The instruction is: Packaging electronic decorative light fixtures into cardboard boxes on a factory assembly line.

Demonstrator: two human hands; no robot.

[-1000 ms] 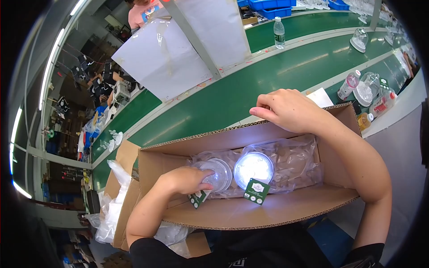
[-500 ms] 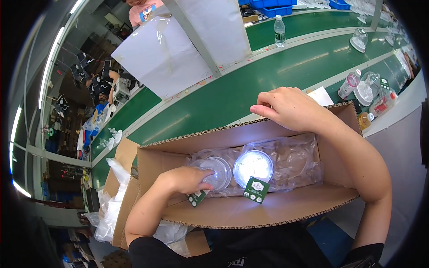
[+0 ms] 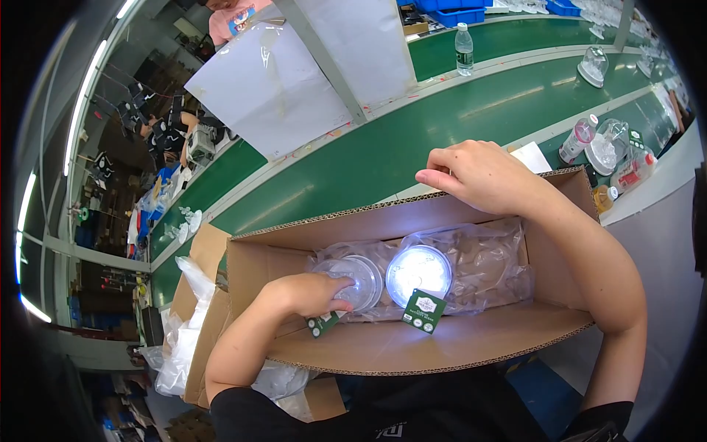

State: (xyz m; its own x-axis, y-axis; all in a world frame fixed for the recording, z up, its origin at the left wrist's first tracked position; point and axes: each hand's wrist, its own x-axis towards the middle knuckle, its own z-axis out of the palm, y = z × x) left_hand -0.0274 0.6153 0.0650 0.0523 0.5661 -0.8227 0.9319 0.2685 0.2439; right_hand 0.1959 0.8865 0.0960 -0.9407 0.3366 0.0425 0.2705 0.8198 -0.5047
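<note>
A long cardboard box (image 3: 442, 351) stands open in front of me, with a clear plastic bag (image 3: 490, 258) spread inside it. Two round clear plastic lamps lie on the bag. The lit lamp (image 3: 418, 271) glows bright white and has a green tag (image 3: 424, 311) at its near side. Left of it is the dimmer lamp (image 3: 365, 283), with a small bluish light. My left hand (image 3: 313, 293) grips that dimmer lamp, thumb and forefinger on its round face; another green tag (image 3: 324, 323) shows under the hand. Above the box's far edge hovers my right hand (image 3: 475, 173), loosely bent, with nothing visible in it.
Beyond the box runs a green conveyor (image 3: 353, 155). On it stand a water bottle (image 3: 463, 50) and a clear dome (image 3: 592, 66). Drink bottles (image 3: 578, 138) and another dome (image 3: 607, 147) are at the right. White plastic wrap (image 3: 184, 331) hangs at the left. A person (image 3: 234, 22) is across the line.
Almost nothing differs. The view has shifted slightly; my left hand stays on the dimmer lamp and my right hand stays over the box's far edge.
</note>
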